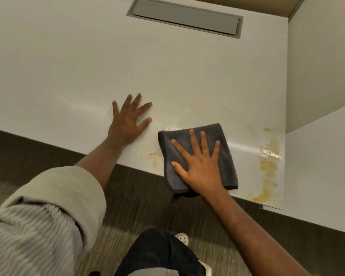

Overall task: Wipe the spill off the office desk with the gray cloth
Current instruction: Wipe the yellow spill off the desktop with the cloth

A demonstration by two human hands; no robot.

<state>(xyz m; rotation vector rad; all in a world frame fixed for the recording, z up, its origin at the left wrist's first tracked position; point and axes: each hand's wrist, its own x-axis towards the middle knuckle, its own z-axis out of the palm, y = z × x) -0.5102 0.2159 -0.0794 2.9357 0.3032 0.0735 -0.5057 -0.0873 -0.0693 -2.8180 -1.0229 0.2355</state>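
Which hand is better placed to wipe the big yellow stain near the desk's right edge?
The right hand. It lies flat on the gray cloth, just beside the yellow stain. The left hand rests bare on the desk, farther away.

A gray recessed cable hatch (184, 17) sat shut (its lid flush with the surface) near the far edge of the furniture. Below lay a dark striped carpet floor (143, 198), and a tan partition panel (267, 5) stood at the back.
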